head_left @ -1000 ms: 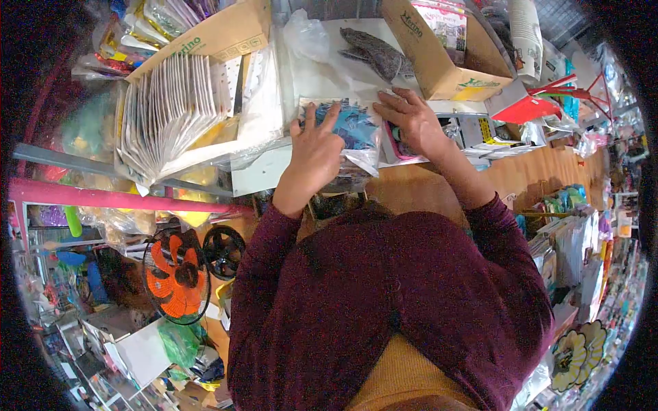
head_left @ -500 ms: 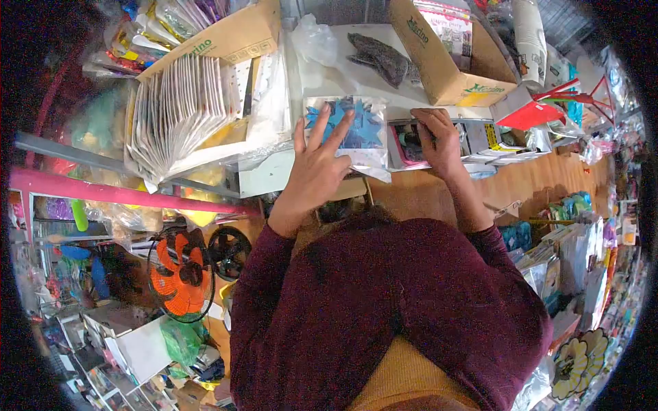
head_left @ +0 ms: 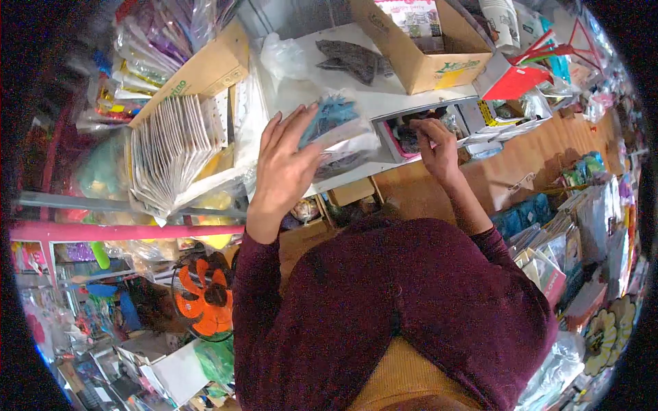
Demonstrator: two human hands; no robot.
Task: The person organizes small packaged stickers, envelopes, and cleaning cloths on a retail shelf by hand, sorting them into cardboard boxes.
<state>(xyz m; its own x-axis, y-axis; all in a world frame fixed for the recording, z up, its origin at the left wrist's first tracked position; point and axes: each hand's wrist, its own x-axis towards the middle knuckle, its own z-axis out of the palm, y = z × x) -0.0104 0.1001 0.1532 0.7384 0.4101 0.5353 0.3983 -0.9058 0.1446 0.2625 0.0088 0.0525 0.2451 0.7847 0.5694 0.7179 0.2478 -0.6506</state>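
A clear packet of blue cut-out shapes (head_left: 336,122), blurred and tilted, is at the edge of the white counter. My left hand (head_left: 284,164) has it at its left side, the thumb across the near part and the index finger along the edge; the other fingers stretch out to the left. Over an open drawer (head_left: 385,139) with a pink-edged item inside, my right hand (head_left: 439,149) is closed with bent fingers. Whatever its fingertips hold, if anything, is hidden.
A cardboard box of white packets (head_left: 178,147) stands left, and another cardboard box (head_left: 449,72) stands at the back right. Between them lie a crumpled plastic bag (head_left: 284,56) and a dark cloth-like piece (head_left: 353,60). An orange fan (head_left: 204,298) is at the lower left.
The packet has gone from lying flat under my left fingers to tilted and blurred against my thumb. My right hand stays at the drawer. The whole view has turned slightly.
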